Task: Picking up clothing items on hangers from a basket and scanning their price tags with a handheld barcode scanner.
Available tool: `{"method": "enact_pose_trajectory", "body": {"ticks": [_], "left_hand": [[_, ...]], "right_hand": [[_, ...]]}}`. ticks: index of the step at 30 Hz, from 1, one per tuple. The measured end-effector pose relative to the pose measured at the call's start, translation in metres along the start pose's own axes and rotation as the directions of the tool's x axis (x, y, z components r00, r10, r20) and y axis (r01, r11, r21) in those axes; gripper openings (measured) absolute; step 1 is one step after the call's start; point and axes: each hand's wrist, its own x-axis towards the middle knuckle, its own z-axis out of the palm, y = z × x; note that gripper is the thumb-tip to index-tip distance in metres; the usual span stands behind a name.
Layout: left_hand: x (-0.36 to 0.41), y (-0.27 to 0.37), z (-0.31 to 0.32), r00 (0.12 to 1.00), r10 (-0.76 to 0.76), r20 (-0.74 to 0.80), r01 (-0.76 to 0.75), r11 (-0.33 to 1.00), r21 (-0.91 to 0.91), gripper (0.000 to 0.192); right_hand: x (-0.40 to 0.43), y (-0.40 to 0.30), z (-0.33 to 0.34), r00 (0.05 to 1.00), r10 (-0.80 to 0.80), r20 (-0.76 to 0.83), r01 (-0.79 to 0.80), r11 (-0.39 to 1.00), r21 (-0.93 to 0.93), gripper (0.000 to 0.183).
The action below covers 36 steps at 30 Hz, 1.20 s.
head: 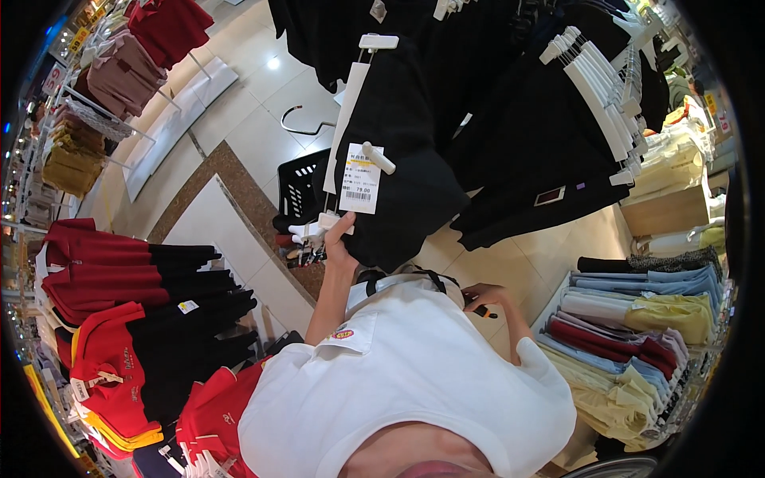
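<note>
My left hand (340,244) grips the white clip (329,221) at the lower end of a clip hanger (346,128). Black trousers or a skirt (406,149) hang from this hanger, folded, with a white price tag (360,179) and a white plastic security pin (379,158) on them. The hanger's metal hook (306,123) points left. Near my hip, my right hand (487,294) is closed around a dark object with an orange part (483,311), partly hidden by the fingers.
Black garments (526,131) on white hangers stand ahead and to the right. A black basket (299,185) lies beyond my left hand. Red and black clothes (101,263) hang at left, folded-over pastel trousers (651,310) at right. Racks line both sides.
</note>
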Motion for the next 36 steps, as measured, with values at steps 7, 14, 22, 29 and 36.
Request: {"method": "enact_pose_trajectory", "body": {"ticks": [7, 14, 22, 29, 36], "left_hand": [[0.011, 0.003, 0.000, 0.995, 0.001, 0.104, 0.004, 0.999, -0.039, 0.039], [0.031, 0.008, 0.001, 0.988, -0.046, 0.149, 0.055, 0.997, -0.051, 0.039], [0.049, 0.001, 0.008, 0.992, -0.005, 0.129, 0.013, 0.998, -0.065, 0.037], [0.043, -0.009, 0.021, 0.986, -0.017, 0.168, 0.033, 0.995, -0.095, 0.036], [0.030, -0.019, 0.013, 0.973, -0.126, 0.191, 0.131, 0.991, -0.015, 0.040]], "right_hand": [[-0.052, -0.019, -0.029, 0.973, -0.102, 0.206, 0.046, 0.964, 0.263, 0.048], [-0.073, -0.107, -0.020, 0.865, -0.254, -0.433, 0.380, 0.895, 0.235, 0.019], [-0.039, -0.234, -0.002, 0.330, -0.141, -0.933, 0.900, 0.344, 0.266, 0.024], [-0.012, -0.278, -0.008, 0.295, -0.242, -0.924, 0.953, 0.009, 0.302, 0.036], [-0.023, -0.325, -0.023, 0.182, -0.113, -0.977, 0.976, -0.096, 0.194, 0.041]]}}
